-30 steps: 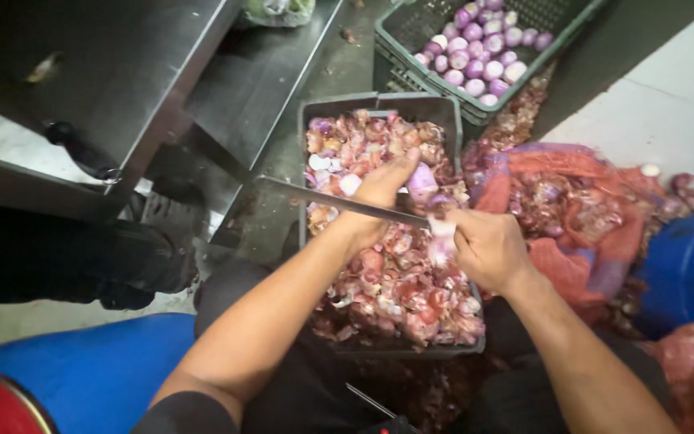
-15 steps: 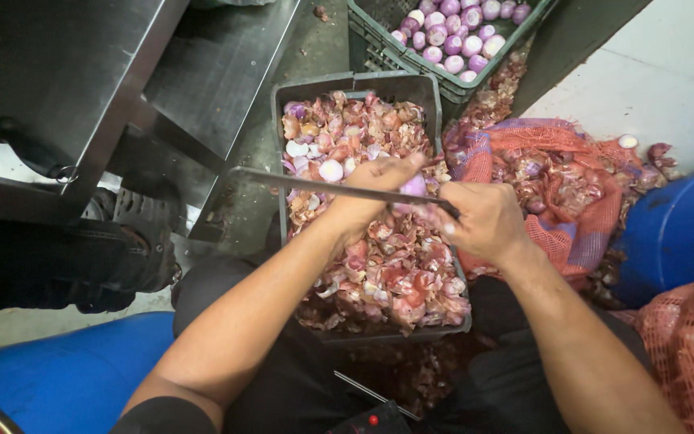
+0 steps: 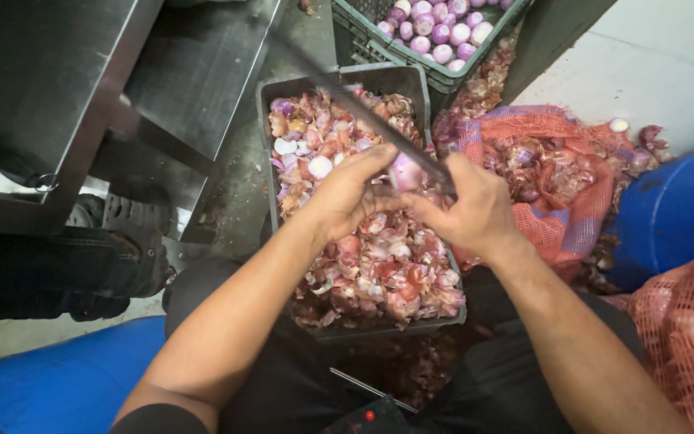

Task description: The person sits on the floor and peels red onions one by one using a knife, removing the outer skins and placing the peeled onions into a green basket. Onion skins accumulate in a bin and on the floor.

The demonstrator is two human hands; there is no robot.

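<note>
My left hand (image 3: 345,194) is closed on a pale purple onion (image 3: 406,172), held over a grey crate (image 3: 345,79) filled with onion skins and trimmings. My right hand (image 3: 469,210) grips a long dark knife (image 3: 355,103). Its blade slants up and to the left from the hand, across the crate, and lies against the onion. The two hands are almost touching, fingertips meeting at the onion. The knife's handle is hidden inside my right fist.
A green crate (image 3: 443,76) of peeled onions stands at the top. A red mesh sack (image 3: 560,225) of onions lies on the right beside a blue drum (image 3: 676,210). A steel table (image 3: 50,88) and another person's shoe (image 3: 126,221) are on the left.
The knife blade has swung from lying nearly level across the crate to slanting steeply up-left. My hands have drawn closer together around the onion.
</note>
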